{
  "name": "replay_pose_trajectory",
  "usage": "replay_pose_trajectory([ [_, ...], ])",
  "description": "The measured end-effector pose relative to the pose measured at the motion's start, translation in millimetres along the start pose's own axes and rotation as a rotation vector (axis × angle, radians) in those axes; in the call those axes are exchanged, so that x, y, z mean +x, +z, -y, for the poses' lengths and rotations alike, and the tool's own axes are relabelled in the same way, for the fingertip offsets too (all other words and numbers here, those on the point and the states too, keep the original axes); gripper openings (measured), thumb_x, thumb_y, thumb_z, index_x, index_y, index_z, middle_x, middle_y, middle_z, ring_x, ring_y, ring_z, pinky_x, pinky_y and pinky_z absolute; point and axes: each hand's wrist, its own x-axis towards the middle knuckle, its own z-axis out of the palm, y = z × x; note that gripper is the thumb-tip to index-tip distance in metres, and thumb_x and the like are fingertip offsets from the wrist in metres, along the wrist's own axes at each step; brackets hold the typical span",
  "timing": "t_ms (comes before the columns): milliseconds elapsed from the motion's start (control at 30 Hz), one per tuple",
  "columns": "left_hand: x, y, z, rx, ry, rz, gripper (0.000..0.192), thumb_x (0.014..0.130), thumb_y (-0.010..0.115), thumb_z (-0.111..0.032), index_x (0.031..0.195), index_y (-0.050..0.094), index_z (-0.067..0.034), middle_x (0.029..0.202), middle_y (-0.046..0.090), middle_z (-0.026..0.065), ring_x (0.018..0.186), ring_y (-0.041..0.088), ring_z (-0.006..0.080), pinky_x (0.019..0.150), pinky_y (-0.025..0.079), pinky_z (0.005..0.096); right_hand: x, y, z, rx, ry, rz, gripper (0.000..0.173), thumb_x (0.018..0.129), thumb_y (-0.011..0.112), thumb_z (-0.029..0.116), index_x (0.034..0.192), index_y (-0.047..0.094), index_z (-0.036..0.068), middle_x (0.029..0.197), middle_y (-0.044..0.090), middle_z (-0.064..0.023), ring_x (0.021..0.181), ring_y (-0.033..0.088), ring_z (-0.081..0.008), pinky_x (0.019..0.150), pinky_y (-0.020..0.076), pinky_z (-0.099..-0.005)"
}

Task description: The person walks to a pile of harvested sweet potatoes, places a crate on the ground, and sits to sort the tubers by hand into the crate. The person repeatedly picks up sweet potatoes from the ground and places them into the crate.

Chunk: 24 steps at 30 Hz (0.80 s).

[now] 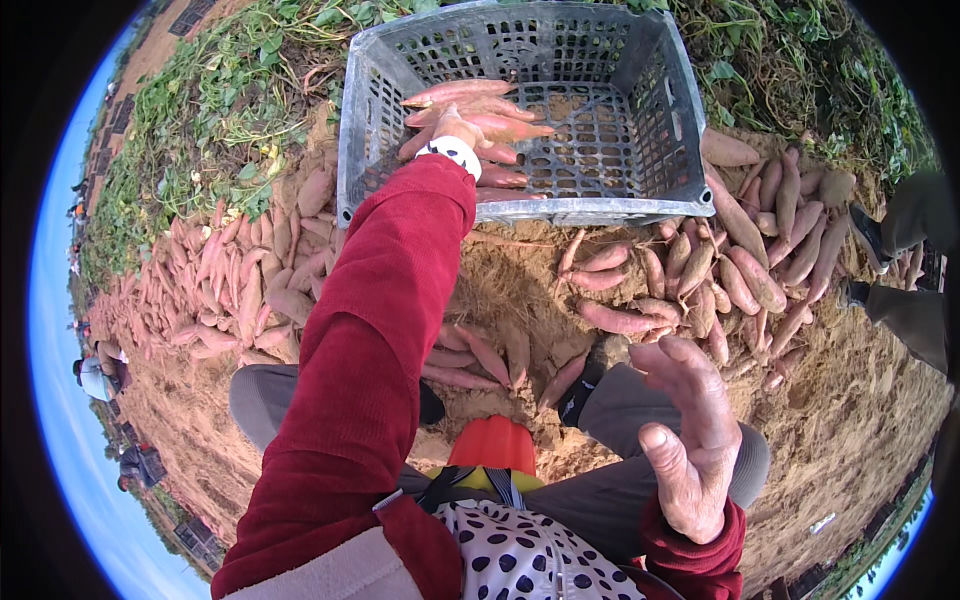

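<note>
My left hand (459, 130) reaches into a grey slatted plastic crate (525, 208), its wrist in a white cuff with dark spots. It touches pink-skinned sweet potatoes (459, 91) lying side by side in the crate's left half. Its fingers are largely hidden, so whether they grip one cannot be told. Empty, with thumb and fingers apart, my right hand (694, 442) hovers above my right knee. Below the crate, between my feet, several loose sweet potatoes (484, 354) rest on the soil.
Sweet potatoes heap on the left (217, 277) and right (750, 232) of the crate. Green vines (202, 127) spread behind it. A red and yellow seat (493, 444) shows between my legs. Another person's legs (911, 315) stand at right; people (101, 373) work far left.
</note>
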Motion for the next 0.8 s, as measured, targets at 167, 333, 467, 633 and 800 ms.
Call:
replay_pose_trajectory([
  [167,6.7,-18.1,-15.3,0.056,0.020,-0.047,0.050,0.090,0.063,-0.019,0.133,0.042,-0.005,0.140,0.042,0.0170,0.133,0.039,0.0330,0.111,0.030,0.0535,-1.1,0.3,-1.4,-0.013,-0.024,-0.033,0.068,0.089,0.068,0.042,0.134,0.047,-0.004,0.124,0.062,-0.0183,0.114,0.059,-0.0253,0.097,0.0434,-0.0382],
  [333,-32.1,-51.9,-66.2,0.132,0.103,0.015,0.050,0.090,0.061,-0.016,0.134,0.040,-0.004,0.142,0.040,0.0186,0.135,0.037,0.0334,0.112,0.028,0.0549,-8.4,-2.7,-10.1,0.014,-0.058,-0.067,0.059,0.094,0.064,0.028,0.135,0.043,-0.007,0.119,0.062,-0.0179,0.116,0.060,-0.0265,0.100,0.0427,-0.0392],
  [467,-113.3,-112.0,-112.9,0.284,0.399,0.271,0.044,0.096,0.053,-0.013,0.135,0.039,0.000,0.145,0.037,0.0207,0.138,0.035,0.0308,0.114,0.025,0.0536,-7.5,-3.0,-31.4,-0.061,0.003,-0.098,0.045,0.099,0.057,0.021,0.136,0.047,-0.004,0.117,0.064,-0.0128,0.109,0.059,-0.0178,0.096,0.0445,-0.0295],
  [633,-224.2,-191.6,-129.8,0.519,0.481,0.527,0.044,0.094,0.055,-0.012,0.135,0.042,0.001,0.137,0.045,0.0193,0.128,0.043,0.0291,0.105,0.034,0.0481,8.4,17.3,-75.3,-0.437,0.092,0.139,0.042,0.097,0.057,0.021,0.131,0.052,-0.004,0.113,0.066,-0.0125,0.104,0.061,-0.0174,0.088,0.0478,-0.0286],
  [800,-281.5,-259.9,-122.0,0.658,0.521,0.722,0.044,0.093,0.057,-0.011,0.134,0.045,0.002,0.130,0.052,0.0178,0.119,0.051,0.0273,0.097,0.043,0.0425,22.7,65.6,-153.3,-0.845,0.099,0.524,0.046,0.088,0.063,0.030,0.127,0.059,0.005,0.106,0.068,-0.0185,0.099,0.066,-0.0273,0.088,0.0496,-0.0361],
])
